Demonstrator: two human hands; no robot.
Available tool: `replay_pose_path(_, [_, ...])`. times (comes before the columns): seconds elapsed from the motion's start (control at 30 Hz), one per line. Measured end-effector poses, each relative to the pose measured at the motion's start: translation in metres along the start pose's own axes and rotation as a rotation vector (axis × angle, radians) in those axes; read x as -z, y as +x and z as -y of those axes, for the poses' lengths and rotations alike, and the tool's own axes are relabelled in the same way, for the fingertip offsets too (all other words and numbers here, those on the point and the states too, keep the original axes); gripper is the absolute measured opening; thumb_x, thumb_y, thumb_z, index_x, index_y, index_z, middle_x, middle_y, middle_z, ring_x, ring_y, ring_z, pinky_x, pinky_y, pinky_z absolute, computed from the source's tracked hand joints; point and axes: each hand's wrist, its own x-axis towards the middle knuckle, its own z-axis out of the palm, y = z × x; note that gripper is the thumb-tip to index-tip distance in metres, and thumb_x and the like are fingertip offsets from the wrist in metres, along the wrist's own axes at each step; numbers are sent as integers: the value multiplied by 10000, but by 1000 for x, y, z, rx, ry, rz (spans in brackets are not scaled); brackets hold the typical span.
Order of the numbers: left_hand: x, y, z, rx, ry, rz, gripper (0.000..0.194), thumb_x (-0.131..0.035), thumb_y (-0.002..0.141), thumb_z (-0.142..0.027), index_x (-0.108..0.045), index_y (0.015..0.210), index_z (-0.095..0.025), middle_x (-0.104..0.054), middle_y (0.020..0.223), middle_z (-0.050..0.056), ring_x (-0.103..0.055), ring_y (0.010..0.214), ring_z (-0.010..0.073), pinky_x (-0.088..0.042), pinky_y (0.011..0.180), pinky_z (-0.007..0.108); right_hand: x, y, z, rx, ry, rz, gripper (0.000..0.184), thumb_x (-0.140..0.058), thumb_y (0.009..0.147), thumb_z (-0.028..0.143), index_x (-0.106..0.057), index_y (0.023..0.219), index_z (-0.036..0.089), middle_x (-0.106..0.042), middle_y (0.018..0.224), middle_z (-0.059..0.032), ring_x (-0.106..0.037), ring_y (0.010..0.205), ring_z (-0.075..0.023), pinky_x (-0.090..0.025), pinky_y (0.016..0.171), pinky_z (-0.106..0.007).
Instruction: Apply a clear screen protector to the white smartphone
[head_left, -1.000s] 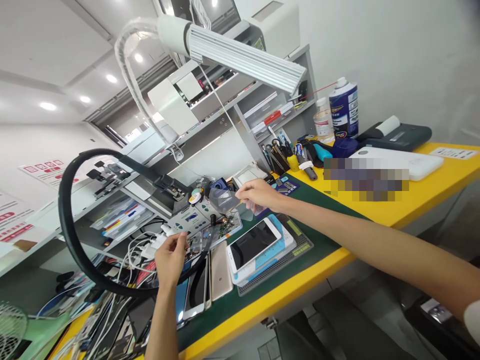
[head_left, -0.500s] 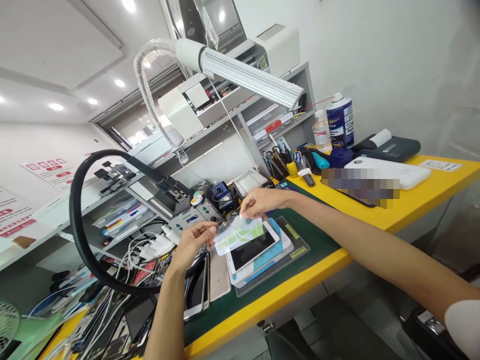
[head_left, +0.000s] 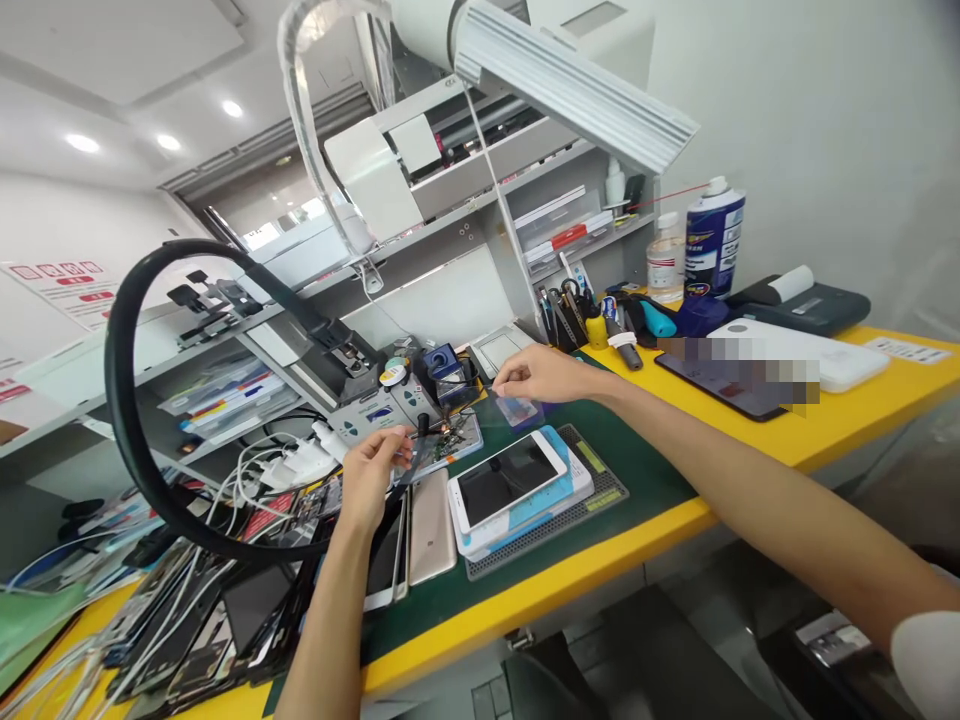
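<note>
"White smartphone [head_left: 511, 482]: where is it from the right hand [head_left: 499, 386]?"

"Below it, on the near side, and to the right of the left hand [head_left: 405, 442]. It lies screen up on a blue-and-white box [head_left: 553, 500], which sits on a grey perforated pad [head_left: 609, 480]. Neither hand touches the phone."

"How do the hands stand?"

"Well apart, both with fingers drawn narrow, the gap between them lying over the phone's far edge. A see-through film shows faintly by the right fingertips; I cannot tell whether either hand grips it."

"What about edges on the near side?"

"Green mat [head_left: 651, 490] runs right of the pad, below the right forearm, and continues as a strip to the yellow front edge of the worktop [head_left: 540, 593]."

"And around the left hand?"

"Tighter. A gold phone [head_left: 433, 530] lies back up just below and right of it, close beside the box. A grey soldering station [head_left: 382, 415] stands beyond its fingers, a black hose [head_left: 116, 400] loops to its left, and a pile of phone parts [head_left: 202, 640] spreads left of the forearm."
</note>
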Motion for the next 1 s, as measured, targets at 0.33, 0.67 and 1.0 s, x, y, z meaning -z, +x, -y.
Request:
replay_pose_path(0.33, [-5, -1, 4, -29, -41, -57, 392, -852, 655, -480, -762, 783, -120, -687, 741, 52, -578, 642, 135, -502, 563, 252, -7, 2, -1, 21, 11, 30, 355, -656, 857, 400, -790, 982, 95, -670, 709, -41, -545, 630, -129, -399, 571, -255])
replay_pose_path(0.67, [-11, 2, 11, -53, -63, -129, 290, -770, 668, -386, -761, 797, -127, -673, 709, 36, -567, 605, 130, -495, 528, 246, -10, -1, 2, 29, -130, 103, 295, -663, 874, 357, -810, 981, 125, -748, 829, -98, -627, 748, -185, -429, 641, -281])
replay_pose_path(1.0, [-14, -1, 11, -61, -69, -137, 251, -741, 670, -358, -753, 777, -131, -662, 691, 27, -564, 578, 124, -493, 509, 243, 10, -7, 7, -34, -111, 314, 306, -755, 801, 424, -832, 928, 157, -759, 788, -64, -623, 662, -157, -437, 578, -265])
